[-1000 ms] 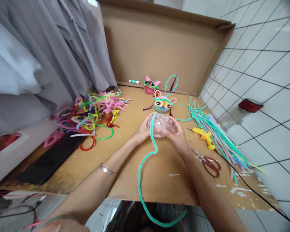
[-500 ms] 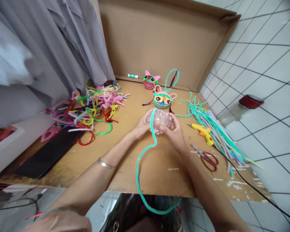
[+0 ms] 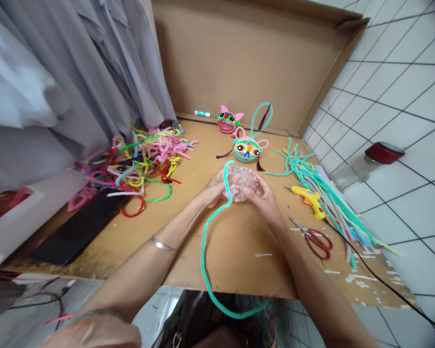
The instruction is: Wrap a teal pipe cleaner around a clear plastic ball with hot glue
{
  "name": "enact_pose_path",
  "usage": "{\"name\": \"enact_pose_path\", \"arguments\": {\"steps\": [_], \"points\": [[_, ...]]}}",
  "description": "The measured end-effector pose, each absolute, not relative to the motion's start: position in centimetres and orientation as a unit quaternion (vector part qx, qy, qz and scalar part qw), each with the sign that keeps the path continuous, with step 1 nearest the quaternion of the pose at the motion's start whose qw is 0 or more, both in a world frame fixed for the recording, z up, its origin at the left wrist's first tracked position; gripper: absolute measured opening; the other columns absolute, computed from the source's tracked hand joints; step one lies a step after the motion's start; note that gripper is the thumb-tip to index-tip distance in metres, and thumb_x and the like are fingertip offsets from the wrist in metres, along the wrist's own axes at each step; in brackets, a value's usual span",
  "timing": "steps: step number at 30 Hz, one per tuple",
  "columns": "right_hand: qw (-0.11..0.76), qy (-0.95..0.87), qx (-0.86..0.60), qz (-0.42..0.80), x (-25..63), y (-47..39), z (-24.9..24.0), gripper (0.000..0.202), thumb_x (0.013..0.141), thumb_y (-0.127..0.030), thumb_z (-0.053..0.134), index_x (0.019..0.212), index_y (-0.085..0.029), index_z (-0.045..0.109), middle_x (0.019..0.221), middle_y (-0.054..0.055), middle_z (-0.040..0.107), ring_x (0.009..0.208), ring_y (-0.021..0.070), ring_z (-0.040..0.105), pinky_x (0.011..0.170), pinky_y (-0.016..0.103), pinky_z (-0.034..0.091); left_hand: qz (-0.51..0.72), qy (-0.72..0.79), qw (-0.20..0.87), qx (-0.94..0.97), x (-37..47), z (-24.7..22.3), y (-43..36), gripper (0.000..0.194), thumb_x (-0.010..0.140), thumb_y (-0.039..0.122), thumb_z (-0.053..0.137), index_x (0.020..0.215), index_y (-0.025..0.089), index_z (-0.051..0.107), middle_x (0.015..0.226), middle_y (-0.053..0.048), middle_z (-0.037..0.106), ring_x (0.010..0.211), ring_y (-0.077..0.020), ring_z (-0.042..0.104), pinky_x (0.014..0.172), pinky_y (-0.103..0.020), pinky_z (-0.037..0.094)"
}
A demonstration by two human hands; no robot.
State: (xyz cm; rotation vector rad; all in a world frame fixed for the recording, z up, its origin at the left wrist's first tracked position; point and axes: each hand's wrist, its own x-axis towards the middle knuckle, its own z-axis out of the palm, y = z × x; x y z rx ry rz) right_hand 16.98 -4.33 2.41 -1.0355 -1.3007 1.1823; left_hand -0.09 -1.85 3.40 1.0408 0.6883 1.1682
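Between both hands is a clear, bumpy plastic ball (image 3: 243, 181), held over the middle of the table. My left hand (image 3: 218, 188) is closed around its left side, with the thumb across the front. A long turquoise pipe cleaner (image 3: 205, 241) curves over the ball's left side by my left fingers and hangs in a loose loop past the table's front edge. My right hand (image 3: 264, 194) grips the ball's right side, its thumb on the front. Just beyond stands a decorated animal-head ornament (image 3: 247, 149) with pink ears, dark tassels and a turquoise loop.
Behind sits a second animal head (image 3: 227, 121) near a marker (image 3: 202, 114). Tangled pipe cleaners (image 3: 148, 154) and a black slab (image 3: 83, 227) lie left. On the right are a yellow glue gun (image 3: 308, 199) with a cord, red-handled scissors (image 3: 317, 241), straight pipe cleaners (image 3: 333, 203) and a red-lidded jar (image 3: 384, 152).
My left thumb has moved onto the front of the ball. The pipe cleaner's upper end has shifted slightly left and now bends over at the top. The view has shifted a little.
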Motion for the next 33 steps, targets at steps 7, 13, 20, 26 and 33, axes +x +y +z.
{"name": "enact_pose_path", "arguments": {"steps": [7,13,20,26,33], "points": [[0.534,-0.548,-0.442,0.468,16.6,-4.5,2.5,0.093,0.062,-0.059,0.086,0.142,-0.022,0.055,0.138,0.012,0.065,0.125,0.0324,0.064,0.109,0.049,0.052,0.514,0.304,0.663,0.451,-0.2,3.4,-1.9,0.071,0.059,0.057,0.089,0.113,0.016,0.066,0.109,-0.012,0.074,0.091,-0.0246,0.072,0.077,-0.033,0.057],[0.530,-0.561,-0.431,0.467,16.7,-4.5,2.8,0.093,0.059,-0.052,0.089,0.141,-0.023,0.054,0.144,0.012,0.060,0.128,0.0316,0.062,0.110,0.047,0.051,0.536,0.331,0.645,0.432,-0.3,3.2,-1.9,0.083,0.050,0.048,0.093,0.122,0.020,0.063,0.114,-0.009,0.072,0.096,-0.0250,0.071,0.079,-0.034,0.058],[0.515,-0.563,-0.430,0.483,16.9,-4.4,2.8,0.090,0.056,-0.045,0.092,0.136,-0.027,0.053,0.135,0.010,0.064,0.117,0.0281,0.067,0.101,0.043,0.057,0.535,0.330,0.624,0.464,-0.6,3.1,-1.9,0.088,0.048,0.039,0.096,0.126,0.020,0.059,0.116,-0.010,0.071,0.104,-0.0281,0.069,0.094,-0.042,0.056],[0.520,-0.580,-0.401,0.482,17.2,-4.5,2.8,0.080,0.057,-0.043,0.092,0.126,-0.029,0.054,0.132,0.007,0.062,0.114,0.0252,0.066,0.096,0.038,0.058,0.533,0.345,0.571,0.521,-0.3,3.7,-2.2,0.092,0.046,0.043,0.097,0.125,0.020,0.056,0.119,-0.010,0.067,0.112,-0.0297,0.065,0.101,-0.044,0.051],[0.519,-0.564,-0.372,0.523,17.3,-4.0,2.3,0.092,0.047,-0.044,0.094,0.124,-0.033,0.045,0.130,0.006,0.060,0.107,0.0241,0.067,0.090,0.038,0.057,0.570,0.382,0.386,0.617,0.4,3.4,-2.5,0.082,0.048,0.031,0.094,0.122,0.022,0.061,0.124,-0.010,0.060,0.121,-0.0313,0.059,0.112,-0.048,0.044]]}}
